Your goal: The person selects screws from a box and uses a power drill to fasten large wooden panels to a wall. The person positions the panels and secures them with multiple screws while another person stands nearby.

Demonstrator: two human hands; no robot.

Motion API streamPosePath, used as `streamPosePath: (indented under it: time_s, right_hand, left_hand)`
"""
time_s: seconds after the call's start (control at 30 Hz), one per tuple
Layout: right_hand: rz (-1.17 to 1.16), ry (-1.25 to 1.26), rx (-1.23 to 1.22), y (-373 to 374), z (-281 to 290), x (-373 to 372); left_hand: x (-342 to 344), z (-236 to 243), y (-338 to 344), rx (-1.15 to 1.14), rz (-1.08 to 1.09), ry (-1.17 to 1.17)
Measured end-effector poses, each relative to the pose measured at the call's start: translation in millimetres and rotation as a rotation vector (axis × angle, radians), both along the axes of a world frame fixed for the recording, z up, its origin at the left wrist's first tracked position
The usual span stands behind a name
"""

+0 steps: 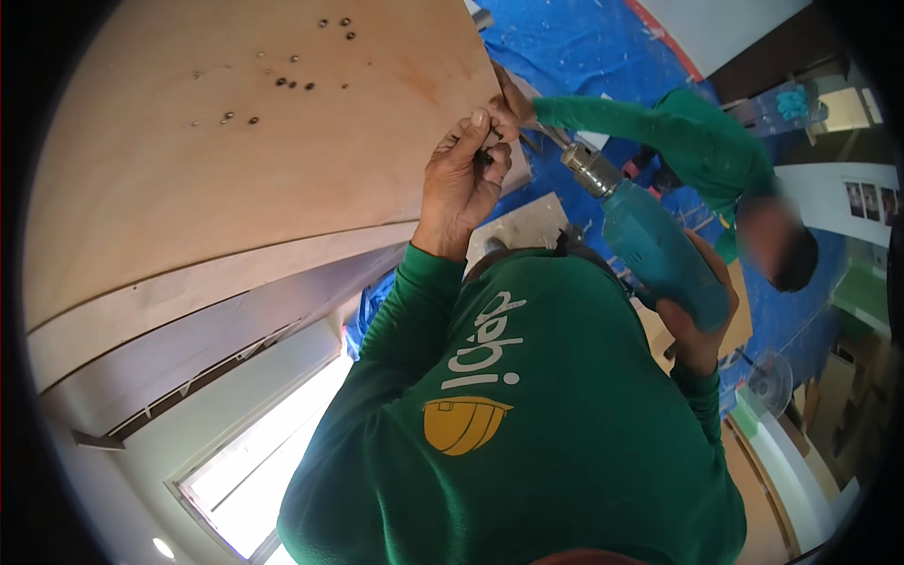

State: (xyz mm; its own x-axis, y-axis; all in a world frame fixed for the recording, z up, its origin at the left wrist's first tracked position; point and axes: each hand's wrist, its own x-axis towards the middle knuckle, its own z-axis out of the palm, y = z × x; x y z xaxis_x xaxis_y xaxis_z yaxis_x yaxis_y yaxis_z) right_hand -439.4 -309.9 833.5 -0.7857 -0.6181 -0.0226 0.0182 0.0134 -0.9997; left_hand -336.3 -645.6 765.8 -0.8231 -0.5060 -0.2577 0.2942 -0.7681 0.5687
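Note:
My left hand (461, 174) is raised to the edge of a large plywood panel (264, 141), fingers pinched on a small dark fastener (484, 157). My right hand (699, 331) grips the handle of a teal power drill (650, 243). Its metal chuck (589, 169) points up toward the panel edge, close to my left hand. A co-worker's hand (509, 102) in a green sleeve (650, 122) touches the same edge right beside my left fingers. What the drill's tip meets is hidden behind the hands.
Several dark screw heads (294, 83) dot the panel. A pale frame strip (188, 292) runs under it, with a bright window (268, 466) beyond. Blue sheeting (574, 47) covers the floor, and a standing fan (772, 381) and boards lie at the right.

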Motion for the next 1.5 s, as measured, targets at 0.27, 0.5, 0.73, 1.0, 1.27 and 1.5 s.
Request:
streamPosePath:
  time_s: [0.27, 0.5, 0.73, 1.0, 1.27, 1.5]
  right_hand:
    - [0.034, 0.346, -0.102, -30.2, 21.7, -21.7]
    - [0.137, 0.500, -0.232, -51.0, 21.4, -42.6]
    - [0.192, 0.554, -0.253, -59.8, 24.7, -53.9]
    - [0.141, 0.603, -0.411, -65.4, 10.0, -49.0]
    - [0.098, 0.733, -0.615, -86.0, 68.1, -46.2]
    - [-0.015, 1.018, -0.739, -100.8, 177.2, -51.3]
  left_hand:
    - [-32.2, 122.8, 1.3, -0.161, 0.153, 0.125]
    - [-32.1, 143.0, 9.2, -0.188, 0.209, 0.152]
    - [-35.9, 150.8, 6.0, -0.175, 0.251, 0.147]
    - [-41.2, 169.8, 1.3, -0.451, 0.186, 0.149]
    - [-61.2, 256.5, 7.2, -0.748, 0.368, 0.097]
    - [-87.8, 398.0, 46.3, -0.870, 0.520, 0.328]
